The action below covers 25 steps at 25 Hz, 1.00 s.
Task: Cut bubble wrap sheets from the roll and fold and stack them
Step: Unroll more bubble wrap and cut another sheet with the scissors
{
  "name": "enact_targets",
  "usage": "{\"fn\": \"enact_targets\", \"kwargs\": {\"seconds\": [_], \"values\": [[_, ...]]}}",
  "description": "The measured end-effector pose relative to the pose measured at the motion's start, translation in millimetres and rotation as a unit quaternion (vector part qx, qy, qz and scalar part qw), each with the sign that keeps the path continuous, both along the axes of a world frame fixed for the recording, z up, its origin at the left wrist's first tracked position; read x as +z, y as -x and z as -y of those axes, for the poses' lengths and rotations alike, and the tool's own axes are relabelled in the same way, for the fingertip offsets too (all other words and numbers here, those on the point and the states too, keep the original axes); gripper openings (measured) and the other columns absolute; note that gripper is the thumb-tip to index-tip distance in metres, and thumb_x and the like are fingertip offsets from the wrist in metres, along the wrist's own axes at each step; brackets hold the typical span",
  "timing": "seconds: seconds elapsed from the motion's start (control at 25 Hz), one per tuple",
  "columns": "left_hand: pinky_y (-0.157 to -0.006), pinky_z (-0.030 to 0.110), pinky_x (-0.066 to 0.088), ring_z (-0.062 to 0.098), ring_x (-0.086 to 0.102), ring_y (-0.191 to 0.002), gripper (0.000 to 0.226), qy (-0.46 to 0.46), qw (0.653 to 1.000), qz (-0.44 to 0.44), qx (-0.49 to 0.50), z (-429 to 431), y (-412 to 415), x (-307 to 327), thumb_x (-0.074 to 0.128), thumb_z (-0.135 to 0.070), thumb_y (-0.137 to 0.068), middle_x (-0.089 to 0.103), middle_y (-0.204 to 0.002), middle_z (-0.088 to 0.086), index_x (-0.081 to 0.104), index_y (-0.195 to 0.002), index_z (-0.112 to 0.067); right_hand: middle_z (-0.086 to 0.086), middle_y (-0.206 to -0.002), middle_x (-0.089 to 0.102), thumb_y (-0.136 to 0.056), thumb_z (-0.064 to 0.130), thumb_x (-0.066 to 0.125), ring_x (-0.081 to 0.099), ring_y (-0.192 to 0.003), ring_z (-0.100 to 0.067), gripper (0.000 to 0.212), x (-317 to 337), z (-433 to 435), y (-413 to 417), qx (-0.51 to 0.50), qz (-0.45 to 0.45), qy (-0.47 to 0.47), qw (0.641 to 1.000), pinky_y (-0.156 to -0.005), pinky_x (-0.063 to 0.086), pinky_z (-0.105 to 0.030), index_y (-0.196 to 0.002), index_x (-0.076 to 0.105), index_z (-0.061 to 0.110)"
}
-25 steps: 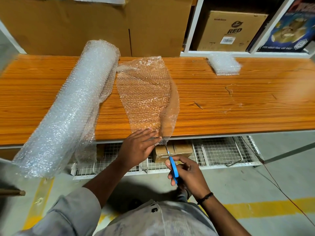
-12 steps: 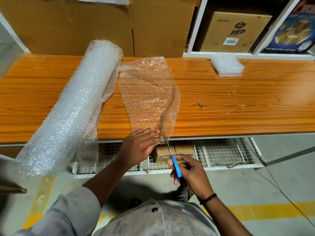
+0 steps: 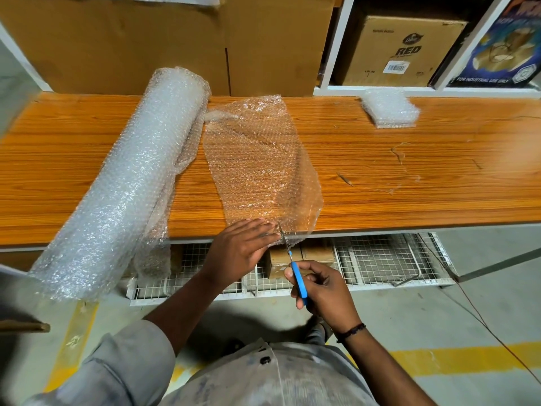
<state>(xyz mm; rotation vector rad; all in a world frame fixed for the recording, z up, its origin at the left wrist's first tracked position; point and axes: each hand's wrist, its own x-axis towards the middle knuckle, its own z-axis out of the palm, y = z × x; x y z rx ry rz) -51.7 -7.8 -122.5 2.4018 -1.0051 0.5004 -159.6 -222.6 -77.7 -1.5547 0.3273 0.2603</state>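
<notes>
A big roll of bubble wrap (image 3: 123, 183) lies slantwise on the left of the wooden table (image 3: 409, 183). An unrolled sheet (image 3: 257, 159) runs from it across the table to the near edge. My left hand (image 3: 243, 247) presses flat on the sheet's near end at the table edge, fingers straight. My right hand (image 3: 322, 288) grips blue-handled scissors (image 3: 295, 271); their blades point up into the sheet's near edge just right of my left fingertips. A small stack of folded bubble wrap (image 3: 389, 108) sits at the table's far right.
Large cardboard boxes (image 3: 175, 45) stand behind the table, and a white shelf (image 3: 336, 54) holds a box marked RED (image 3: 401, 51). A white wire rack (image 3: 366, 259) with a small carton lies under the table. Thin scraps (image 3: 401, 153) lie on the right of the tabletop.
The scissors have moved up from below the table edge and their blades now enter the sheet's near edge. My left hand stays pressed on the sheet.
</notes>
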Motion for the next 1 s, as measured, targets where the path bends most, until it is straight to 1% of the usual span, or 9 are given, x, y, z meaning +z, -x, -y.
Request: {"fn": "enact_targets", "kwargs": {"seconds": [0.12, 0.2, 0.24, 0.32, 0.44, 0.6, 0.68, 0.76, 1.0], "values": [[-0.110, 0.041, 0.048, 0.018, 0.060, -0.130, 0.034, -0.003, 1.000, -0.013, -0.005, 0, 0, -1, 0.057, -0.025, -0.097, 0.067, -0.136, -0.002, 0.072, -0.128, -0.027, -0.021, -0.064, 0.064, -0.069, 0.041, 0.093, 0.057, -0.043, -0.018, 0.046, 2, 0, -1, -0.002, -0.006, -0.017, 1.000, -0.041, 0.029, -0.019, -0.101, 0.079, 0.010], [-0.111, 0.040, 0.046, 0.018, 0.059, -0.132, 0.035, -0.003, 1.000, -0.019, -0.006, -1, 1, -2, 0.064, -0.019, -0.096, 0.066, -0.138, -0.002, 0.072, -0.129, -0.027, -0.020, -0.066, 0.064, -0.062, 0.045, 0.090, 0.057, -0.044, -0.017, 0.053, 5, -1, -1, 0.002, -0.016, -0.023, 1.000, -0.041, 0.027, -0.018, -0.100, 0.079, 0.011], [-0.111, 0.040, 0.046, 0.018, 0.059, -0.132, 0.038, -0.002, 1.000, -0.022, -0.006, -1, 1, -1, 0.068, -0.016, -0.093, 0.065, -0.138, -0.002, 0.071, -0.129, -0.027, -0.020, -0.067, 0.065, -0.063, 0.047, 0.093, 0.057, -0.045, -0.017, 0.054, 6, -2, -1, 0.002, -0.020, -0.020, 1.000, -0.042, 0.027, -0.018, -0.101, 0.079, 0.011], [-0.112, 0.040, 0.045, 0.018, 0.059, -0.132, 0.042, 0.000, 1.000, -0.027, -0.006, -1, 1, 1, 0.072, -0.011, -0.090, 0.065, -0.138, -0.003, 0.072, -0.129, -0.026, -0.020, -0.068, 0.067, -0.068, 0.048, 0.089, 0.057, -0.046, -0.019, 0.050, 9, -3, -4, -0.003, -0.028, -0.015, 0.999, -0.045, 0.027, -0.020, -0.102, 0.079, 0.013], [-0.112, 0.038, 0.044, 0.017, 0.058, -0.133, 0.041, 0.003, 0.999, -0.033, -0.014, -1, 0, 3, 0.073, -0.010, -0.089, 0.066, -0.138, -0.004, 0.073, -0.128, -0.026, -0.018, -0.069, 0.068, -0.081, 0.044, 0.081, 0.056, -0.047, -0.022, 0.034, 14, -3, -12, -0.001, -0.041, -0.023, 0.999, -0.048, 0.025, -0.023, -0.099, 0.077, 0.015], [-0.113, 0.035, 0.042, 0.013, 0.055, -0.136, 0.038, 0.007, 0.999, -0.035, -0.020, -3, -2, 4, 0.066, -0.014, -0.095, 0.065, -0.139, -0.007, 0.072, -0.129, -0.028, -0.014, -0.067, 0.067, -0.084, 0.039, 0.082, 0.057, -0.046, -0.018, 0.034, 21, -7, -21, 0.005, -0.046, -0.006, 0.999, -0.045, 0.026, -0.021, -0.103, 0.077, 0.012], [-0.111, 0.033, 0.042, 0.012, 0.056, -0.135, 0.034, 0.012, 0.999, -0.035, -0.013, -4, -1, 6, 0.057, -0.021, -0.098, 0.065, -0.139, -0.008, 0.072, -0.128, -0.028, -0.012, -0.064, 0.065, -0.086, 0.028, 0.082, 0.056, -0.042, -0.015, 0.029, 22, -10, -23, -0.001, -0.047, -0.003, 0.999, -0.041, 0.029, -0.018, -0.105, 0.076, 0.006], [-0.109, 0.033, 0.044, 0.013, 0.057, -0.133, 0.035, 0.017, 0.999, -0.037, -0.006, -4, -2, 8, 0.053, -0.023, -0.098, 0.066, -0.137, -0.008, 0.074, -0.126, -0.028, -0.009, -0.060, 0.065, -0.087, 0.020, 0.081, 0.054, -0.040, -0.014, 0.026, 22, -11, -25, -0.012, -0.052, -0.006, 0.999, -0.038, 0.031, -0.016, -0.106, 0.075, 0.003], [-0.108, 0.031, 0.043, 0.011, 0.056, -0.134, 0.035, 0.030, 0.998, -0.057, -0.024, -8, -2, 7, 0.054, -0.020, -0.097, 0.067, -0.136, -0.008, 0.072, -0.127, -0.027, -0.014, -0.064, 0.067, -0.081, 0.041, 0.084, 0.057, -0.045, -0.019, 0.038, 20, -17, -31, -0.007, -0.059, 0.009, 0.998, -0.042, 0.027, -0.019, -0.104, 0.077, 0.011]]}}
